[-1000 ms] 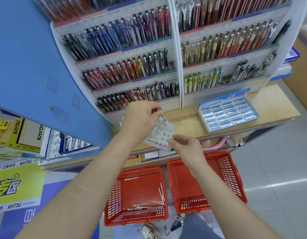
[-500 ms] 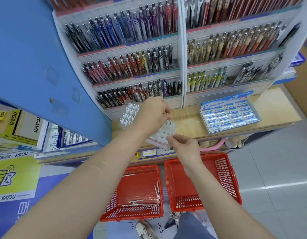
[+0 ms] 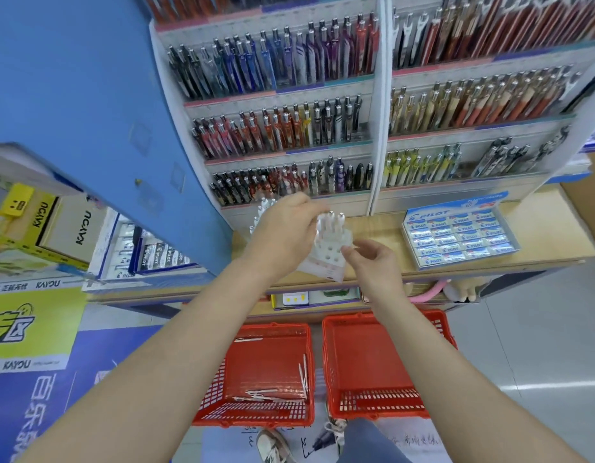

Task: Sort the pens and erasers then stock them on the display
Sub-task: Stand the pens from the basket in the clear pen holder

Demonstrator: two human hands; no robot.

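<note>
A white pen holder (image 3: pixel 327 260) with round holes hangs tilted over the wooden shelf (image 3: pixel 383 235). My left hand (image 3: pixel 284 235) grips a few white pens (image 3: pixel 330 223) that stand in the holder's back holes. My right hand (image 3: pixel 372 264) pinches the holder's right edge. Behind my left hand, a second holder of white pens (image 3: pixel 264 208) stands on the shelf, partly hidden. A blue Pilot box of erasers (image 3: pixel 456 237) lies on the shelf at the right. Several loose white pens (image 3: pixel 272 392) lie in the left red basket (image 3: pixel 256 417).
Tiered racks of pens (image 3: pixel 289 128) fill the display above the shelf. A second red basket (image 3: pixel 376 412) sits on the floor to the right of the first. A blue panel (image 3: pixel 89 95) stands at the left, with boxed stock (image 3: pixel 145 255) below it.
White pens now stand in the back holes of the holder, under my left hand. The holder has risen slightly and my right hand stays at its edge.
</note>
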